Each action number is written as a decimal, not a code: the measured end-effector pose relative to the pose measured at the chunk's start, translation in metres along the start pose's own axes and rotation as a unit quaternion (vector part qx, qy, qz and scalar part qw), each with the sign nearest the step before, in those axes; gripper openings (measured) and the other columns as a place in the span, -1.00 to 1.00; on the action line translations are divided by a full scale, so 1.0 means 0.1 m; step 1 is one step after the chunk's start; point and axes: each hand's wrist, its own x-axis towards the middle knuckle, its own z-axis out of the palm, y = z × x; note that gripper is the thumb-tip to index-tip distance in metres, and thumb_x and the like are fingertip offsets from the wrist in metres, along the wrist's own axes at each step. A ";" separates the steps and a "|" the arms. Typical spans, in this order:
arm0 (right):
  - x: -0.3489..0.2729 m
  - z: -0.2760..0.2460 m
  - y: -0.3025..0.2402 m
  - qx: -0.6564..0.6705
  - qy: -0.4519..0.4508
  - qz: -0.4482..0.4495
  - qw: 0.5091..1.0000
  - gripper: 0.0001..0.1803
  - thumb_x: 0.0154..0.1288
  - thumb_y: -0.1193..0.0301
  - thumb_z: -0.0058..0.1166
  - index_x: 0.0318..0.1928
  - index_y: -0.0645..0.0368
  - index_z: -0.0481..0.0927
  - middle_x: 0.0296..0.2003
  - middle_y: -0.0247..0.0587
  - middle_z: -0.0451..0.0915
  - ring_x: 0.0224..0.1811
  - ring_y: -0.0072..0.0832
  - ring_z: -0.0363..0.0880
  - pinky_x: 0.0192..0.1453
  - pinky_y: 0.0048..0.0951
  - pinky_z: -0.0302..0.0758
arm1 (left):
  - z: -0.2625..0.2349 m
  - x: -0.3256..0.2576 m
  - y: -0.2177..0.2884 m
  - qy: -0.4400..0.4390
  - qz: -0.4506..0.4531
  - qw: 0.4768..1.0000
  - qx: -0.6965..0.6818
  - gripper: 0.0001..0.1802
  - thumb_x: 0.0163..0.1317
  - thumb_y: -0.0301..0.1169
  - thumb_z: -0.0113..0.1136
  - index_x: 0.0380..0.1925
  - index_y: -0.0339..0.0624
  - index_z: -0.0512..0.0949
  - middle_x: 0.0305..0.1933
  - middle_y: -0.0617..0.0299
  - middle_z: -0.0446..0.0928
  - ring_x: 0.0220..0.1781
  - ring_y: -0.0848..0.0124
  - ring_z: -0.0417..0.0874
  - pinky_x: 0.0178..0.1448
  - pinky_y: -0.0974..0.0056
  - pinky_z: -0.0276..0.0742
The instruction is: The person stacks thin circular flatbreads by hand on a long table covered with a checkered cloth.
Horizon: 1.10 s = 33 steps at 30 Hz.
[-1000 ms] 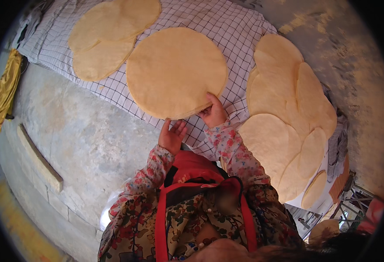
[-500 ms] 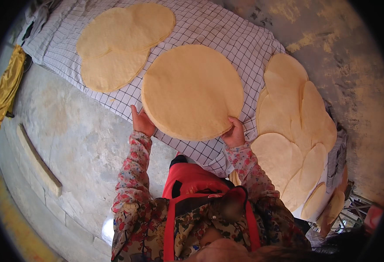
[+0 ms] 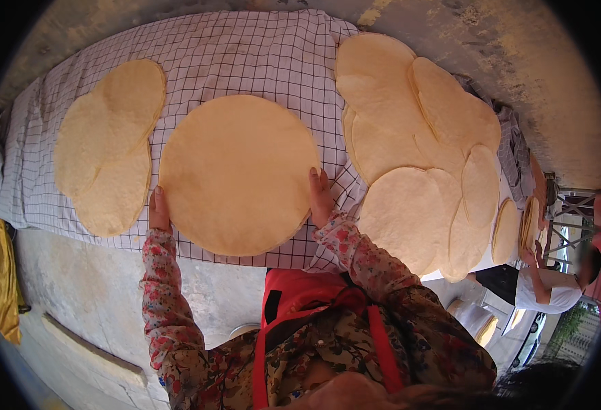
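A large, round, pale-yellow stack of thin flatbreads (image 3: 239,174) is in front of me at the near part of the checked cloth. My left hand (image 3: 159,210) grips its left edge, thumb upright along the rim. On the opposite side my right hand (image 3: 320,198) holds the right edge, with some fingers hidden. To the left lies a group of overlapping flatbreads (image 3: 109,150), close to my left hand. Beyond my right hand, several more flatbreads (image 3: 403,219) overlap in a wide pile.
A white cloth with dark checks (image 3: 246,58) covers the long table. Yellow shiny fabric (image 3: 1,273) hangs at the far left above a grey floor (image 3: 88,273). At the right end a person in a white top (image 3: 553,290) stands with hands near other flatbreads.
My view has swung toward the right, bringing the other person into sight. The stack sits flatter and squarer before me, and my hands have moved up along its sides.
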 end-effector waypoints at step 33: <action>-0.04 0.08 -0.11 -0.275 0.004 -0.077 0.958 -0.23 0.39 0.09 -0.18 0.37 0.32 -0.09 0.13 0.27 0.26 0.11 -0.07 0.33 0.24 -0.30 0.27 | 0.06 -0.08 0.15 -0.044 -0.056 0.991 -0.113 -0.38 0.38 -0.03 -0.16 0.28 -0.22 0.19 0.29 0.12 0.31 0.28 0.27 0.37 0.31 0.19 0.35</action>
